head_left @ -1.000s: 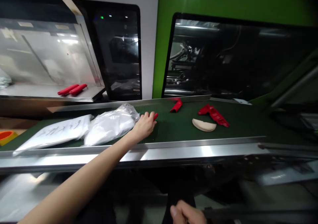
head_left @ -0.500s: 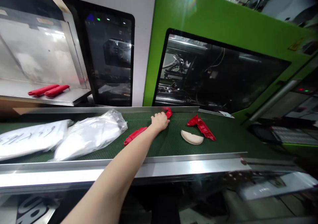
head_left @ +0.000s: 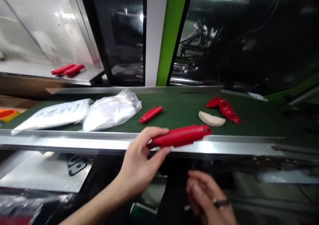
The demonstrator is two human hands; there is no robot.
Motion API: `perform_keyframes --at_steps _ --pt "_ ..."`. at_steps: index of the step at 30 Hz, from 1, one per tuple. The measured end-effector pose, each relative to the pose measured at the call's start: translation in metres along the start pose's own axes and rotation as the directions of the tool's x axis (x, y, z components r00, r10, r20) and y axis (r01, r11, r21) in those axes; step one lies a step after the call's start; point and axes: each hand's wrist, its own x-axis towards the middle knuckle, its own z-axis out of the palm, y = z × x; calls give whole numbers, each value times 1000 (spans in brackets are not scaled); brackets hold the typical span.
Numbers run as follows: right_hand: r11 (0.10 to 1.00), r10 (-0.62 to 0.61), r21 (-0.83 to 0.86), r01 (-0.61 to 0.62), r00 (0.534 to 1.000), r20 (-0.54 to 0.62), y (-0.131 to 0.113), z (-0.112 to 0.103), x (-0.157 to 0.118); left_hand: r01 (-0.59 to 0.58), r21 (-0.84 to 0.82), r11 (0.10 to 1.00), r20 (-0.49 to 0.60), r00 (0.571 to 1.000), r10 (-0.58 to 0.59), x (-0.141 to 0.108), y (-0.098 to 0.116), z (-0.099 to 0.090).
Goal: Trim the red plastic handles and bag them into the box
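Note:
My left hand (head_left: 139, 162) is closed around one end of a red plastic handle (head_left: 181, 136), held level above the conveyor's front rail. The handle's far end, with a small hole, points right. Lower right, my right hand (head_left: 206, 195) is blurred, its fingers curled; a dark piece and a pale tip show at it, but I cannot make out what they belong to. A smaller-looking red handle (head_left: 151, 114) lies on the green conveyor belt (head_left: 174, 102) behind my left hand. To the right lie a beige half-moon piece (head_left: 211, 119) and an angled, ribbed red part (head_left: 225, 109).
Two clear bags with white contents, a written-on one (head_left: 57, 115) and a crumpled one (head_left: 112, 110), lie on the belt's left. Two red handles (head_left: 74, 70) rest on a metal shelf (head_left: 30, 68). A metal rail (head_left: 239, 144) edges the belt; a machine window (head_left: 236, 45) stands behind.
My left hand has lifted a red handle off the belt and brought it nearer, over the front rail. My right hand has come into view. The view has tilted down.

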Motion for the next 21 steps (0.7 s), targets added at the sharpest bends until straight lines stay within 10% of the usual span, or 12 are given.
perform_keyframes --at_steps 3,7,21 --pt "974 -104 211 79 988 114 -22 8 5 261 -298 918 32 964 -264 -65 -1 -20" --pt "982 -188 52 180 926 329 -31 26 0 436 -518 736 54 875 -480 -113 -21 -33" --pt "885 -312 -153 439 804 506 -19 62 -32 453 -659 601 112 848 -517 -145 -47 -57"
